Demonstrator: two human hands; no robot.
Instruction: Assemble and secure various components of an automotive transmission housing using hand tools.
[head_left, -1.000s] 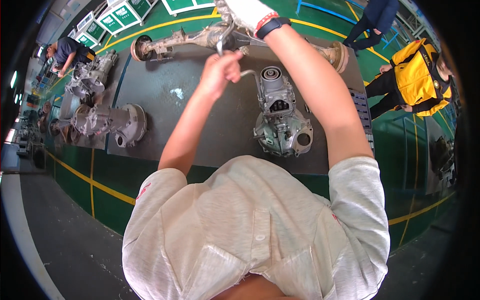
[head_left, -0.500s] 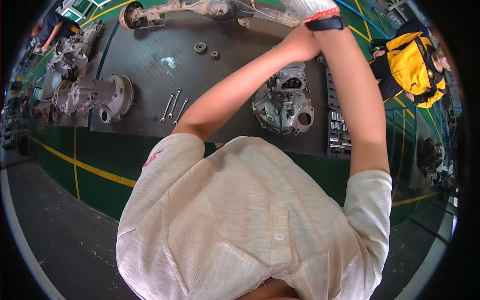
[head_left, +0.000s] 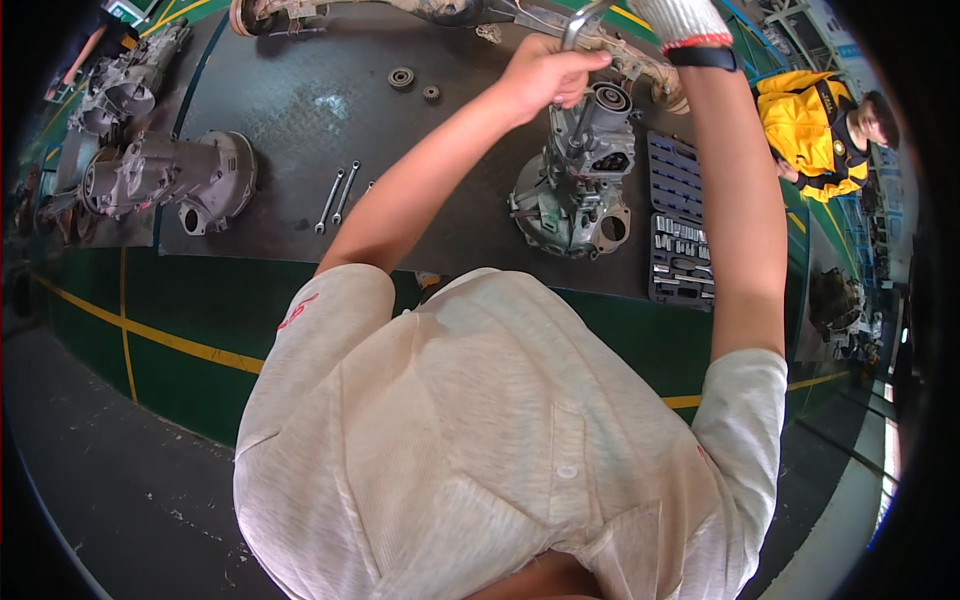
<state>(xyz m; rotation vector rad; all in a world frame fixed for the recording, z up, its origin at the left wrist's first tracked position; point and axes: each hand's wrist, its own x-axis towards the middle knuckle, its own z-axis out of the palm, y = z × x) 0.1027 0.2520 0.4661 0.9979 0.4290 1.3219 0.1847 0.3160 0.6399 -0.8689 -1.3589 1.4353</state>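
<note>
Green floor (head_left: 230,310) with yellow lines is running around the dark bench (head_left: 480,180), which is filling the middle ground. Axle (head_left: 460,10) is lying along the bench's far side, partly cut off by the upper edge of view. Co-worker (head_left: 810,125) in a yellow and black jacket is standing beyond the right end. Side gearbox (head_left: 170,175) is lying at the bench's left end, its wide flanged mouth facing right; another gearbox (head_left: 125,90) is sitting behind it. Upright gearbox (head_left: 570,190) is standing right of centre, a round bearing showing at its top. Socket case (head_left: 676,180) is lying open just right of it, blue half farther off, rows of sockets in the nearer half. Right hand (head_left: 678,15), in a white knit glove with red cuff edging, is reaching past the upper edge; its fingers are out of view, so cannot tell whether it is holding anything. Left hand (head_left: 550,75), bare, is closing its fingers around a bent metal bar (head_left: 580,25), thumb pointing right. Bar is rising out of the fist beside the upright gearbox's top; cannot tell where its ends are. Wrenches (head_left: 329,200) are lying left of the left forearm, roughly parallel. Ring (head_left: 401,78) and smaller gear (head_left: 431,94) are lying near each other, left of the left hand.
</note>
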